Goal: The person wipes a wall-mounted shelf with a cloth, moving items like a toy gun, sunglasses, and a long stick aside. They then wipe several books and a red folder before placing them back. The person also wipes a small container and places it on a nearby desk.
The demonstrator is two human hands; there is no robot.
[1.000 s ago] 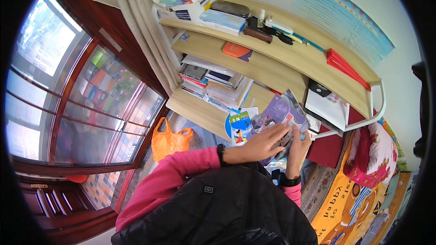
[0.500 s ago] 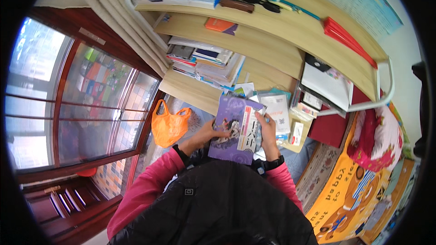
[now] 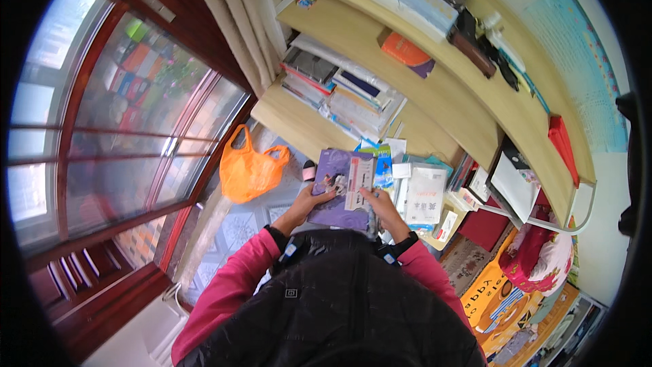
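A purple book (image 3: 333, 213) with a pictured cover and a pale title strip is held in front of my body. My left hand (image 3: 299, 207) grips its left side, the thumb lying over the cover. Along the right side, my right hand (image 3: 385, 212) is closed on the same book. Just past the book's far right corner lie a green and blue booklet (image 3: 384, 170) and a white-covered workbook (image 3: 426, 194) on the desk. The fingers under the book are hidden.
A stack of books and papers (image 3: 356, 95) sits on the wooden desk (image 3: 288, 119), below shelves (image 3: 435, 105). An orange plastic bag (image 3: 250, 170) stands on the floor at the left, near glazed doors (image 3: 129, 129). A box with papers (image 3: 509, 183) stands at the desk's right.
The view has turned, so the desk and shelves look more slanted. The purple book is tilted flatter and sits slightly lower beside the desk edge. Both hands keep hold of it.
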